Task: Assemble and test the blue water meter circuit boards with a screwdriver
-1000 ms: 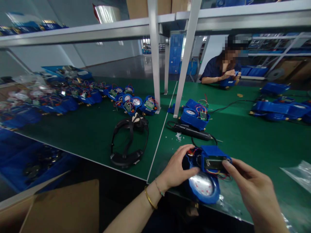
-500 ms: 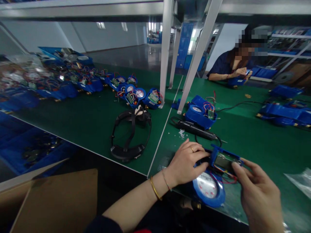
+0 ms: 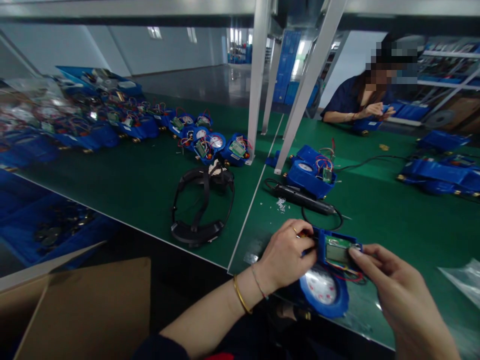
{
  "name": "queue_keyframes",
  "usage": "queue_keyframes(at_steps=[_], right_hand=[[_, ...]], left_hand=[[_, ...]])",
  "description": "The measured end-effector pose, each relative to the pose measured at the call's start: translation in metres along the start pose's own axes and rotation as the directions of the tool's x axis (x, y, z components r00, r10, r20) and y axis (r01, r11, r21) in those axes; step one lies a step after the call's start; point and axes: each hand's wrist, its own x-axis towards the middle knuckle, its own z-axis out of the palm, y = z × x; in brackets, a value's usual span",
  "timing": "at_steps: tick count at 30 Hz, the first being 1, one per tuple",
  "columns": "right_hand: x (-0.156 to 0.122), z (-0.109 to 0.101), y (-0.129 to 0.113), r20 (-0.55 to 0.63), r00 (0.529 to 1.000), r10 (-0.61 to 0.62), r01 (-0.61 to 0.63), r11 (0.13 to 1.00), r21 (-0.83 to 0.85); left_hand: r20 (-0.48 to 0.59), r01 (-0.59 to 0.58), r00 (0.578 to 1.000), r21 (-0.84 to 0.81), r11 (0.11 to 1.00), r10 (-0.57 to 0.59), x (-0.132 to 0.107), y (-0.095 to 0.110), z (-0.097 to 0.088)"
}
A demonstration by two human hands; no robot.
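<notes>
A blue water meter [image 3: 324, 290] with a white dial lies at the near edge of the green table [image 3: 142, 185]. My left hand [image 3: 287, 255] curls around its left side, fingers closed on the blue housing. My right hand [image 3: 390, 285] pinches the right end of the small green circuit board [image 3: 337, 250] that sits in the meter's open blue top, with red wires below it. A black electric screwdriver [image 3: 300, 199] with its cable lies just beyond the meter.
Another open blue meter [image 3: 309, 175] sits behind the screwdriver. A black head strap [image 3: 200, 205] lies to the left. Rows of blue meters [image 3: 202, 142] line the far left. A co-worker [image 3: 360, 102] sits opposite. A cardboard box [image 3: 82, 305] stands at lower left; white shelf posts [image 3: 258, 80] rise mid-table.
My head dipped, so the overhead shelf left the view. The meter's top with the circuit board tilted toward me, and my right fingers stayed on its right end.
</notes>
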Motion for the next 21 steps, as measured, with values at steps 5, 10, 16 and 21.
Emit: queue_keyframes(at_steps=[5, 10, 16, 21], right_hand=[[0.003, 0.001, -0.001, 0.08, 0.997, 0.019, -0.016, 0.999, -0.033], [0.001, 0.01, -0.003, 0.014, 1.0, 0.01, -0.009, 0.998, -0.06], [0.003, 0.012, -0.018, 0.06, 0.997, -0.046, 0.066, 0.92, -0.385], [0.001, 0.016, -0.022, 0.045, 0.999, -0.029, 0.048, 0.872, -0.488]], left_hand=[[0.023, 0.014, 1.0, -0.022, 1.0, -0.014, -0.001, 0.002, -0.001], [-0.022, 0.013, 1.0, -0.049, 0.999, -0.014, -0.006, 0.004, -0.002], [-0.148, -0.021, 0.989, -0.196, 0.98, -0.008, -0.016, -0.001, -0.003], [-0.151, 0.106, 0.972, -0.399, 0.911, -0.18, -0.013, -0.002, -0.008]])
